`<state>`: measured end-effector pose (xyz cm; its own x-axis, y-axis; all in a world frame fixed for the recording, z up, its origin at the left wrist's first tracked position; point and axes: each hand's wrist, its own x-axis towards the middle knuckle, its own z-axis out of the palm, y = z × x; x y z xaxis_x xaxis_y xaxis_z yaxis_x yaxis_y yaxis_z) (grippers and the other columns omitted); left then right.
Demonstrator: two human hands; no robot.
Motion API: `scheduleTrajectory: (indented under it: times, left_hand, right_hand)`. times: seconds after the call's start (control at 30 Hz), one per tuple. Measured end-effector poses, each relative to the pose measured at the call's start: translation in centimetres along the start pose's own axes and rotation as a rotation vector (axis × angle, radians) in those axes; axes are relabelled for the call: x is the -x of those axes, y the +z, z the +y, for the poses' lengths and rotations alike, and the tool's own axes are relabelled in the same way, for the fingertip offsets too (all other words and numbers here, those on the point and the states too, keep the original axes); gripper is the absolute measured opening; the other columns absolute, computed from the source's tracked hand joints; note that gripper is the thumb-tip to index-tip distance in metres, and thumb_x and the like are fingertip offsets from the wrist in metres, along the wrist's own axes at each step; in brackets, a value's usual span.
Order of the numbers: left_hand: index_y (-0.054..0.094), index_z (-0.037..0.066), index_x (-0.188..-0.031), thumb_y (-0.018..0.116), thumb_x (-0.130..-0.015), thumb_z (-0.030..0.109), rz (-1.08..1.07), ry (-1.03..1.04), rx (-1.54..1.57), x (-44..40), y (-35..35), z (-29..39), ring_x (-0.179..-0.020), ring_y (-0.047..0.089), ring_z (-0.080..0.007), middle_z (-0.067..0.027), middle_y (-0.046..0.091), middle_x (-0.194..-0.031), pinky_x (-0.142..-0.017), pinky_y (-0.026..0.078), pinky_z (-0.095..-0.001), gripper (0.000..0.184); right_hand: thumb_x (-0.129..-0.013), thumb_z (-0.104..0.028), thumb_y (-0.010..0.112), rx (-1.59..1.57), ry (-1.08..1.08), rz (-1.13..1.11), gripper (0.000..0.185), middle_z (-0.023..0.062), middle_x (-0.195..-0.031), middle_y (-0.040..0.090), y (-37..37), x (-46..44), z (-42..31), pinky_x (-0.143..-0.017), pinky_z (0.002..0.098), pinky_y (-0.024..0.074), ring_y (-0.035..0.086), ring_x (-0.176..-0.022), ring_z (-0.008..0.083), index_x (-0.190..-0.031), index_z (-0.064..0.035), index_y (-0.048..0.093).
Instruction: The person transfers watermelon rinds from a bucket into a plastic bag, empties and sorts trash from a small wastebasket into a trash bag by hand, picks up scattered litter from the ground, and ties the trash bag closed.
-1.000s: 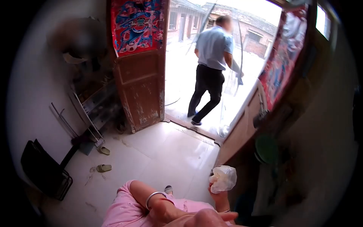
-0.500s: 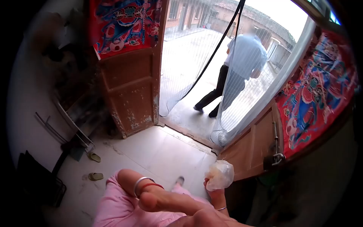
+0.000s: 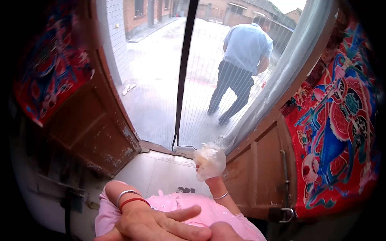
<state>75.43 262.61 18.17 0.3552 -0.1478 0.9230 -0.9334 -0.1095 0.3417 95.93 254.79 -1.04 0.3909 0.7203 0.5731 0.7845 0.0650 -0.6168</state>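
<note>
My left hand (image 3: 155, 221), with a silver bracelet and a red cord at the wrist, is at the bottom, its fingers spread over the pink patterned clothing (image 3: 181, 201). Nothing shows in it. Farther forward and to the right, my right hand (image 3: 213, 181) is closed on a crumpled translucent plastic bag (image 3: 212, 160) with something pale inside. The bag hides most of those fingers. A skin-coloured rounded shape at the bottom edge is too close to make out.
Ahead hangs a striped mesh door curtain (image 3: 201, 80) with a dark central edge. Beyond it a person (image 3: 246, 48) is outside. Brown door panels stand at left (image 3: 96, 124) and right (image 3: 253, 172), with red printed cloths. A metal latch (image 3: 287, 215) is low right.
The view has moved closer to the doorway. The person outside is now seen through the curtain. My left hand's fingers have spread into view; the bag has shifted left in view with my right hand.
</note>
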Motion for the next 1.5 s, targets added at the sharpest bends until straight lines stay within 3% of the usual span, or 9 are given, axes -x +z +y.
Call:
scheduleTrajectory:
  times: [0.07, 0.13, 0.2, 0.33, 0.43, 0.8, 1.13, 1.33, 1.5]
  left_hand:
    - [0.062, -0.005, -0.091, 0.069, -0.074, 0.027, 0.479, 0.208, -0.195, 1.0, 2.3, -4.8, -0.075, 0.061, -0.0086, -0.0047, 0.063, -0.065, -0.075, 0.054, -0.0406, 0.037]
    - [0.062, -0.007, -0.095, 0.057, -0.079, 0.036, 0.719, 0.121, -0.014, 1.4, 0.7, -6.5, -0.082, 0.065, -0.0165, -0.0123, 0.066, -0.076, -0.085, 0.036, -0.0422, 0.046]
    - [0.064, -0.002, -0.099, 0.03, -0.091, 0.063, 0.373, -0.228, 0.516, 1.2, -6.1, -5.4, -0.084, 0.068, -0.0337, -0.024, 0.067, -0.094, -0.114, -0.003, -0.0508, 0.074]
    - [0.051, -0.002, -0.116, 0.051, -0.091, 0.047, 0.515, -0.566, 0.173, 1.3, -13.4, -11.7, -0.106, 0.06, -0.0326, -0.0239, 0.06, -0.109, -0.103, 0.034, -0.0516, 0.056]
    - [0.037, -0.002, -0.131, 0.05, -0.093, 0.019, 0.582, -0.818, 0.061, 4.1, -20.9, -18.5, -0.113, 0.056, -0.0318, -0.0221, 0.048, -0.129, -0.097, 0.043, -0.0402, 0.045]
    - [0.058, -0.003, -0.103, 0.054, -0.089, 0.005, 0.137, -0.965, -0.018, 5.1, -40.8, -39.0, -0.089, 0.06, -0.014, -0.0069, 0.061, -0.095, -0.081, 0.049, -0.0291, 0.016]
    - [0.044, -0.002, -0.133, 0.054, -0.083, -0.001, 0.129, -0.725, -0.495, 0.9, -52.2, -51.6, -0.126, 0.045, -0.0232, -0.0146, 0.051, -0.133, -0.105, 0.032, -0.033, 0.051]
    - [0.045, 0.0, -0.133, 0.054, -0.083, 0.002, 0.201, -0.594, -0.851, -0.1, -65.1, -55.4, -0.131, 0.04, -0.0252, -0.0153, 0.045, -0.139, -0.109, 0.026, -0.0351, 0.051]
    - [0.041, -0.006, -0.133, 0.041, -0.094, 0.017, 0.331, -0.724, -0.879, -1.0, -78.5, -54.5, -0.132, 0.038, -0.0262, -0.0173, 0.045, -0.137, -0.112, 0.023, -0.0367, 0.046]
  right_hand:
    - [-0.072, -0.011, 0.062, 0.301, -0.158, -0.086, 0.03, 0.0072, -0.092, 0.063, 0.4, -3.2, 2.1, -0.086, 0.0362, 0.0466, 0.06, -0.089, 0.0252, -0.102, -0.0102, 0.065]
    - [-0.078, -0.013, 0.063, 0.078, -0.14, 0.088, 0.03, 0.0076, -0.102, 0.063, 5.1, -2.0, 8.5, -0.089, 0.0353, 0.0456, 0.059, -0.096, 0.0233, -0.108, -0.0079, 0.062]
    - [-0.071, -0.012, 0.064, -0.212, -0.006, 0.065, 0.028, 0.008, -0.096, 0.063, 7.2, -3.6, 11.7, -0.087, 0.0354, 0.0464, 0.061, -0.09, 0.0244, -0.098, -0.0085, 0.064]
    - [-0.084, -0.014, 0.061, -0.549, 0.242, -0.268, 0.032, 0.0077, -0.111, 0.061, 10.0, -8.1, 15.7, -0.09, 0.0319, 0.0456, 0.058, -0.101, 0.0174, -0.113, -0.0024, 0.058]
    - [-0.087, -0.013, 0.06, -1.136, 0.891, -0.4, 0.034, 0.0069, -0.112, 0.061, 12.6, -12.9, 18.5, -0.089, 0.0297, 0.0459, 0.057, -0.101, 0.0142, -0.118, -0.0009, 0.055]
    - [-0.07, -0.023, 0.063, -0.169, 0.349, -0.975, 0.03, 0.0119, -0.081, 0.062, 21.9, -36.6, 27.6, -0.072, 0.0349, 0.0459, 0.06, -0.079, 0.0229, -0.09, -0.0006, 0.059]
    - [-0.073, -0.01, 0.062, -0.203, 0.521, -0.671, 0.044, 0.0088, -0.101, 0.064, 16.9, -52.4, 41.0, -0.084, 0.029, 0.0458, 0.059, -0.094, 0.0155, -0.115, 0.0019, 0.057]
    - [-0.074, 0.0, 0.057, -0.234, 0.452, -0.133, 0.034, 0.0046, -0.096, 0.064, 6.4, -56.0, 50.3, -0.078, 0.0269, 0.0482, 0.059, -0.087, 0.0118, -0.108, 0.0001, 0.06]
    - [-0.072, 0.004, 0.054, -0.636, 0.866, -0.187, 0.034, 0.0039, -0.1, 0.063, -0.7, -52.7, 51.5, -0.08, 0.0257, 0.0476, 0.059, -0.091, 0.0105, -0.106, 0.0013, 0.059]
